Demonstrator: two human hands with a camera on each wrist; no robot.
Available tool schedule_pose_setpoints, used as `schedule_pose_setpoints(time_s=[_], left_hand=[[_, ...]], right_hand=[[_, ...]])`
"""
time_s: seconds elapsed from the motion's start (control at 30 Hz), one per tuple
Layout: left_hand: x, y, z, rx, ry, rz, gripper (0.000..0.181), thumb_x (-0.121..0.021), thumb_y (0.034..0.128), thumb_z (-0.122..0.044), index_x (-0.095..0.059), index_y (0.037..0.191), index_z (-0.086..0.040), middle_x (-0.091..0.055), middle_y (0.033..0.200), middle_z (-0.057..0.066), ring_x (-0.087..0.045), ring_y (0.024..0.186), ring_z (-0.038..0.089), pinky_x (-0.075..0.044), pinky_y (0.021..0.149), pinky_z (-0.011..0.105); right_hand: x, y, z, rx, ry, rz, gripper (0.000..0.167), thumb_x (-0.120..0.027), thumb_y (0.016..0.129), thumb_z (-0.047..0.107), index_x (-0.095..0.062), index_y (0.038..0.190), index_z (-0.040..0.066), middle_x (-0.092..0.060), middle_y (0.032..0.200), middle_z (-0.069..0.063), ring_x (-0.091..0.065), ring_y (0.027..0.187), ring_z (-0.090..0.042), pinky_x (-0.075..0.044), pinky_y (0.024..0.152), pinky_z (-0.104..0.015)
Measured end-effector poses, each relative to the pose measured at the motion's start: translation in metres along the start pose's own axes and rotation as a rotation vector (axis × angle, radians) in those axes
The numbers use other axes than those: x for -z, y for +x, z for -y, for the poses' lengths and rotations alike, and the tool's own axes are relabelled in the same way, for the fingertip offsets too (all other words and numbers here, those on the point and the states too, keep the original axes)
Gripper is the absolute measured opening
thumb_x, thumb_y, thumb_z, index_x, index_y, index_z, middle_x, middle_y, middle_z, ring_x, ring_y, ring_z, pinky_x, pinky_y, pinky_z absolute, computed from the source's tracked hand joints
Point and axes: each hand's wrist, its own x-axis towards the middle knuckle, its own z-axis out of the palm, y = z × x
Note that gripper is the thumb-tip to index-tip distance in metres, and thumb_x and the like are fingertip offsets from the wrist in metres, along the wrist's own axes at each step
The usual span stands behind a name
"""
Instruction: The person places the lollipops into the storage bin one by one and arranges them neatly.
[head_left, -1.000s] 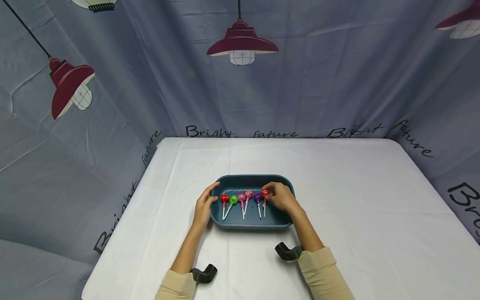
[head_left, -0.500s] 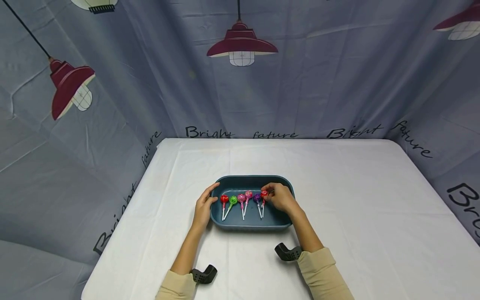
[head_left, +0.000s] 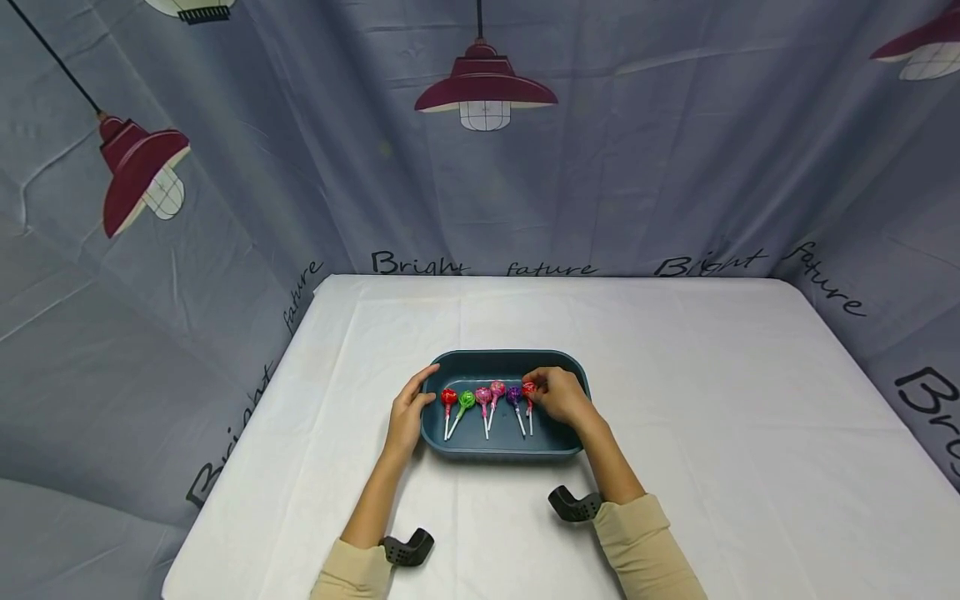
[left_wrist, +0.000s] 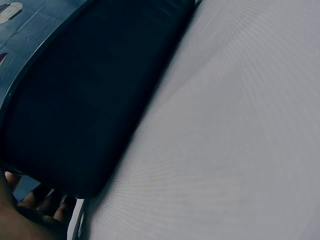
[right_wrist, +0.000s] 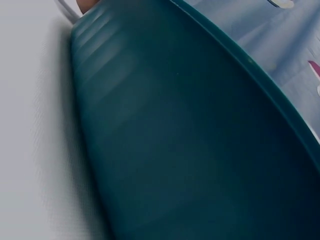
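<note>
A dark teal tray (head_left: 502, 455) holds a row of lollipops with white sticks. From the left they are a red lollipop (head_left: 448, 397), a green lollipop (head_left: 467, 400), two pink lollipops (head_left: 483, 396) and a purple lollipop (head_left: 514, 395). At the row's right end, my right hand (head_left: 558, 396) pinches another red lollipop (head_left: 529, 389) by its head, its stick pointing toward me. My left hand (head_left: 408, 417) grips the tray's left end, thumb and fingers at the rim. In the left wrist view, my fingers (left_wrist: 45, 202) lie against the tray's end. The tray wall hides my right hand in the right wrist view.
The tray stands on a white-clothed table (head_left: 675, 358). A grey curtain (head_left: 315, 167) printed with lamps and lettering hangs behind and at the sides. Black curved devices (head_left: 408, 547) sit on both wrists, beside beige sleeves.
The pinched red lollipop's stick end swung slightly left, then back right, away from the purple one. My left hand and the tray have stayed put.
</note>
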Motion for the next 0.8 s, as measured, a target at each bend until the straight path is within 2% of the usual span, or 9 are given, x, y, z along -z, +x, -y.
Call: schedule_pose_setpoints(time_s=[0.23,0.37,0.6,0.8], left_hand=[[0.000,0.001,0.002,-0.054,-0.009,0.013,0.045,-0.042,0.0852,0.010,-0.048,0.130,0.006,-0.043,0.137,0.018,-0.028,0.134,0.023,-0.024,0.104,0.019],[-0.001,0.002,0.003,-0.053,-0.012,0.021,0.045,-0.042,0.0856,0.009,-0.048,0.130,0.006,-0.043,0.138,0.018,-0.028,0.134,0.022,-0.025,0.101,0.014],[-0.002,0.003,0.002,-0.034,-0.022,0.029,0.044,-0.042,0.0868,0.008,-0.048,0.131,0.004,-0.041,0.139,0.016,-0.026,0.135,0.025,-0.021,0.108,0.028],[-0.001,0.003,0.001,0.001,-0.050,0.032,0.043,-0.044,0.0874,0.007,-0.050,0.130,0.003,-0.044,0.138,0.013,-0.030,0.133,0.018,-0.021,0.109,0.032]], right_hand=[[0.000,-0.003,0.000,0.021,0.003,-0.012,0.019,-0.063,0.081,-0.003,-0.067,0.100,-0.004,-0.064,0.078,-0.008,-0.054,0.067,-0.015,-0.045,0.060,-0.028],[0.001,-0.004,-0.002,0.013,0.005,-0.015,0.021,-0.061,0.080,-0.007,-0.067,0.100,-0.004,-0.063,0.078,-0.009,-0.052,0.066,-0.014,-0.044,0.059,-0.026],[0.002,-0.005,-0.002,0.002,-0.002,-0.031,0.021,-0.061,0.080,-0.006,-0.068,0.100,-0.003,-0.064,0.081,-0.009,-0.052,0.067,-0.015,-0.044,0.061,-0.028],[0.006,-0.011,-0.001,0.028,-0.014,-0.037,0.023,-0.062,0.083,-0.002,-0.067,0.106,0.000,-0.066,0.096,-0.012,-0.060,0.083,-0.022,-0.049,0.072,-0.037]])
